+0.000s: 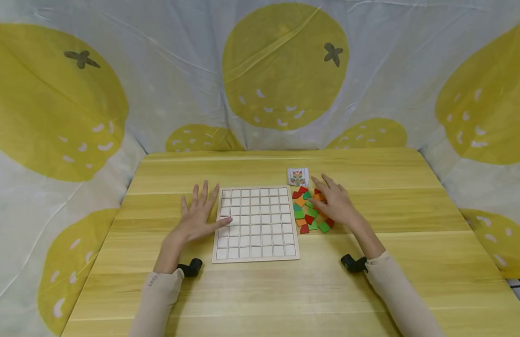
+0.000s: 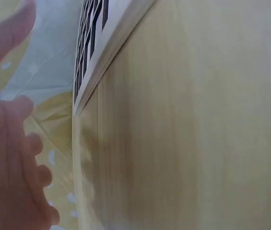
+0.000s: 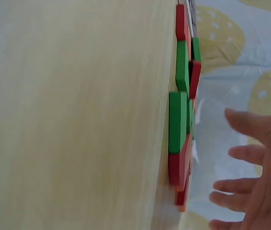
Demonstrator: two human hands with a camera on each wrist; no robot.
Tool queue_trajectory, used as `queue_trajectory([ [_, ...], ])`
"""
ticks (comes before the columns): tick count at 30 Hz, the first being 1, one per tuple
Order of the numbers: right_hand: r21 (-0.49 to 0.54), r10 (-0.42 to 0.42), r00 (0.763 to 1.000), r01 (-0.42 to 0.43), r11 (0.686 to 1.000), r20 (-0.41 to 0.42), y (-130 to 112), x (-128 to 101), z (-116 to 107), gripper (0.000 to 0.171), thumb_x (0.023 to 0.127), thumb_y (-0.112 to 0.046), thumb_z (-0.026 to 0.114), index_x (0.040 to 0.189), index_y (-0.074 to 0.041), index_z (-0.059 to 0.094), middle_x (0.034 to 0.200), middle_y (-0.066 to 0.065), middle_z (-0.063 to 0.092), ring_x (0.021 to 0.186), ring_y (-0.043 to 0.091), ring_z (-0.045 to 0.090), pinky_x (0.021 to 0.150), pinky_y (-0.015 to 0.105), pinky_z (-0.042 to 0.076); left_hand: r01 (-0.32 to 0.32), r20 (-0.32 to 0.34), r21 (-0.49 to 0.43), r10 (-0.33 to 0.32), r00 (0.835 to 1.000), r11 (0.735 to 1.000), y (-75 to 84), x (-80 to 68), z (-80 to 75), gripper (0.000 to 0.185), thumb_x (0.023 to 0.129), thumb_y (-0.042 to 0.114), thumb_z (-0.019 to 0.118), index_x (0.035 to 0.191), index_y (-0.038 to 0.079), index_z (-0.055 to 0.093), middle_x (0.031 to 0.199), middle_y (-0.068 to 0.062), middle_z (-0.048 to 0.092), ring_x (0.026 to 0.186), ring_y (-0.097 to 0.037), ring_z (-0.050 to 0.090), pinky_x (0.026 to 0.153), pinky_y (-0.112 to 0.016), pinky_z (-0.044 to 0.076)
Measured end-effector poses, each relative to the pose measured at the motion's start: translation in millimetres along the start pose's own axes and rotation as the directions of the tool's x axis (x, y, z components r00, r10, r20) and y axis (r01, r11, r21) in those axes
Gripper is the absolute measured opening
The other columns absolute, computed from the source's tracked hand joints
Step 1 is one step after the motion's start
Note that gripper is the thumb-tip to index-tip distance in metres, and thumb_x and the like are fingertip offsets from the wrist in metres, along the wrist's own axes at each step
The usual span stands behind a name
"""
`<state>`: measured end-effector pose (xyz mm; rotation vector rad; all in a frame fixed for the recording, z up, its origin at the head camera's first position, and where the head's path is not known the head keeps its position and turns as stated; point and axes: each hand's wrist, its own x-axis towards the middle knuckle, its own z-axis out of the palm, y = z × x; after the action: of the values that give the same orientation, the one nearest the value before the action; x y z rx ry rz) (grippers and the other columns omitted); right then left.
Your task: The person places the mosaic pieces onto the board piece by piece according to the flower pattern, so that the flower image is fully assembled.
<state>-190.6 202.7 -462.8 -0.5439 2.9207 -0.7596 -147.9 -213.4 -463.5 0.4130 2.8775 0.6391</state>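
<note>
A square wooden grid board [image 1: 255, 261] of white cells lies flat on the table. My left hand [image 1: 197, 223] is spread at the board's left side, its thumb over the left cells; the left wrist view shows the palm [image 2: 11, 163] and the board's edge [image 2: 99, 62] beside it. Over the right part of a pile of red, green and orange flat pieces [image 1: 312, 213] is my right hand [image 1: 336, 204], fingers apart and nothing gripped. In the right wrist view those pieces [image 3: 177, 122] lie in a low heap, with the right hand's fingers [image 3: 245, 154] off to one side.
A small card [image 1: 298, 177] with a coloured pattern on a grid lies behind the pieces. Each wrist wears a black camera mount, one at the left [image 1: 191, 267] and one at the right [image 1: 353, 263]. A lemon-print cloth [image 1: 179, 93] hangs behind the wooden table [image 1: 260, 299].
</note>
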Motion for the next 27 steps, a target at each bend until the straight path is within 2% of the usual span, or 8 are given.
queue_trajectory([
  [3, 0.040, -0.013, 1.000, 0.013, 0.999, 0.006, 9.6, 1.3, -2.0, 0.066, 0.104, -0.026, 0.063, 0.160, -0.005, 0.035, 0.162, 0.035, 0.030, 0.149, 0.056, 0.031, 0.115, 0.080, 0.023, -0.027, 0.072, -0.038, 0.029, 0.997, 0.999, -4.3, -4.0, 0.1, 0.115, 0.089, 0.064, 0.069, 0.168, 0.015, 0.002, 0.172, -0.023, -0.014, 0.157, -0.052, -0.016, 0.115, -0.081, -0.016],
  [7, 0.107, -0.011, 1.000, 0.009, 0.994, 0.018, 21.5, 3.5, -3.9, 0.058, 0.105, -0.018, 0.061, 0.157, -0.003, 0.042, 0.155, 0.036, 0.040, 0.141, 0.058, 0.039, 0.112, 0.076, 0.033, -0.050, 0.141, -0.079, 0.061, 0.988, 0.996, -9.2, -9.9, 1.0, 0.129, 0.079, 0.062, 0.081, 0.168, 0.013, 0.002, 0.172, -0.024, -0.014, 0.156, -0.054, -0.017, 0.113, -0.082, -0.017],
  [13, 0.206, 0.008, 1.000, -0.012, 0.978, 0.020, 33.9, 8.8, -5.8, 0.046, 0.104, -0.012, 0.062, 0.148, -0.001, 0.055, 0.142, 0.032, 0.053, 0.128, 0.049, 0.052, 0.106, 0.064, 0.046, -0.060, 0.183, -0.131, 0.083, 0.980, 0.990, -13.9, -13.6, 2.0, 0.143, 0.064, 0.054, 0.095, 0.167, 0.010, 0.006, 0.171, -0.026, -0.016, 0.155, -0.053, -0.021, 0.112, -0.080, -0.021],
  [18, 0.273, 0.016, 1.000, -0.017, 0.962, 0.006, 28.6, 16.5, -4.0, 0.039, 0.101, -0.010, 0.066, 0.140, -0.002, 0.064, 0.126, 0.026, 0.060, 0.115, 0.041, 0.060, 0.093, 0.049, 0.055, -0.057, 0.215, -0.137, 0.086, 0.973, 0.989, -11.1, -14.8, 0.5, 0.149, 0.057, 0.051, 0.099, 0.167, 0.009, 0.008, 0.170, -0.028, -0.017, 0.154, -0.055, -0.022, 0.111, -0.081, -0.021],
  [22, 0.268, -0.005, 1.000, 0.006, 0.963, -0.005, 21.5, 26.5, 0.6, 0.034, 0.100, -0.010, 0.067, 0.133, -0.002, 0.069, 0.110, 0.022, 0.062, 0.097, 0.034, 0.063, 0.076, 0.035, 0.053, -0.055, 0.227, -0.131, 0.083, 0.970, 0.990, -10.3, -14.5, 1.3, 0.149, 0.057, 0.050, 0.099, 0.167, 0.009, 0.007, 0.170, -0.028, -0.018, 0.154, -0.054, -0.023, 0.112, -0.080, -0.021],
  [27, 0.268, -0.013, 1.000, 0.009, 0.963, 0.016, 18.9, 39.8, 5.6, 0.030, 0.100, -0.009, 0.067, 0.129, -0.005, 0.073, 0.099, 0.017, 0.064, 0.086, 0.026, 0.061, 0.072, 0.030, 0.049, -0.048, 0.236, -0.113, 0.074, 0.969, 0.992, -10.6, -14.4, 2.4, 0.151, 0.055, 0.050, 0.099, 0.167, 0.010, 0.006, 0.170, -0.027, -0.018, 0.155, -0.054, -0.022, 0.113, -0.080, -0.019],
])
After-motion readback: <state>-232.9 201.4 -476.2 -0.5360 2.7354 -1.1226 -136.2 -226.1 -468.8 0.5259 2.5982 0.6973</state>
